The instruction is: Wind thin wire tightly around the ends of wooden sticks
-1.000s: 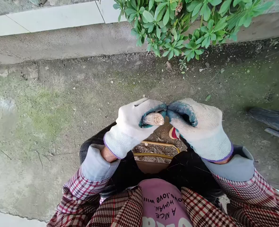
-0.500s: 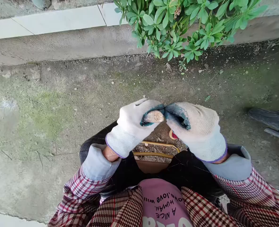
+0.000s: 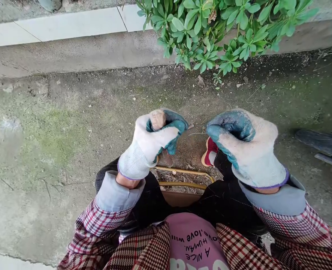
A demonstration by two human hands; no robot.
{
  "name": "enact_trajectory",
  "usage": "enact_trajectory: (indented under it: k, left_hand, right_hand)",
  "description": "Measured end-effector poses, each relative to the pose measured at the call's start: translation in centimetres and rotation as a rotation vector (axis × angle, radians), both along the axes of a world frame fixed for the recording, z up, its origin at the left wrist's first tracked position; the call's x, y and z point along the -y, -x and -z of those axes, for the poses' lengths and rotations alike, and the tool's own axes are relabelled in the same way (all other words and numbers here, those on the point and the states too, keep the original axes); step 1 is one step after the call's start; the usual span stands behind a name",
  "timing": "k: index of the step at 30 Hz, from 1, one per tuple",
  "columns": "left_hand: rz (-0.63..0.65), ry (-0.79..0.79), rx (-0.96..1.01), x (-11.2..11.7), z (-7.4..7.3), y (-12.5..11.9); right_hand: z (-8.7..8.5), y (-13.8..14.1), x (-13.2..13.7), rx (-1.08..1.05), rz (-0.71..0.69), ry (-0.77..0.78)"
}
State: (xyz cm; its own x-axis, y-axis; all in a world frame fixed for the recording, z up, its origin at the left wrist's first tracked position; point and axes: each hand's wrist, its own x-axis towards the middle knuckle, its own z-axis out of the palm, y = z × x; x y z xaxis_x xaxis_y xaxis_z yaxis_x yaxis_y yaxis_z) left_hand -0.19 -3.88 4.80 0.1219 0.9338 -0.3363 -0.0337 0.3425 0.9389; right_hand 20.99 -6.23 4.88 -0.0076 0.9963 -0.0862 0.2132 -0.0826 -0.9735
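left hand (image 3: pixel 157 140): grip clenched round a pale wooden piece (image 3: pixel 158 120), its blunt end exposed between thumb and curled forefinger. brown length (image 3: pixel 166 158) below this hand, possibly the same piece; view partly blocked. right hand (image 3: pixel 247 144): grip curled closed, apart from the left.

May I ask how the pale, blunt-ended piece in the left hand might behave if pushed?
The pale piece is probably stiff, since its exposed end looks solid and undented. That end's rounded outline suggests it could roll. Its dull surface seems unlikely to slip in the gloved left hand.
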Motion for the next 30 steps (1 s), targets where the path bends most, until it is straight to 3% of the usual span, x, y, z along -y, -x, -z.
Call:
enact_trajectory:
  k: [7, 13, 20, 26, 30]
  left_hand:
    - [0.025, 0.102, -0.085, 0.0, -0.7, -1.3]
    - [0.083, 0.122, -0.048, -0.3, 0.0, -1.3]
    - [0.096, -0.112, -0.332, -0.2, 0.5, -1.6]
    - [0.117, 0.045, 0.005, -0.6, 0.0, -1.3]
    - [0.103, 0.108, 0.141, -0.7, 0.4, -1.0]
  right_hand:
    - [0.1, 0.8, 0.0, -0.129, 0.027, 0.037]
    - [0.9, 1.2, -0.4, -0.131, 0.032, 0.050]
    - [0.9, 0.6, -1.3, 0.068, -0.063, -0.127]
    - [0.7, 1.1, -1.4, -0.190, 0.066, 0.089]
    - [0.6, 1.5, -1.5, -0.149, -0.115, 0.156]
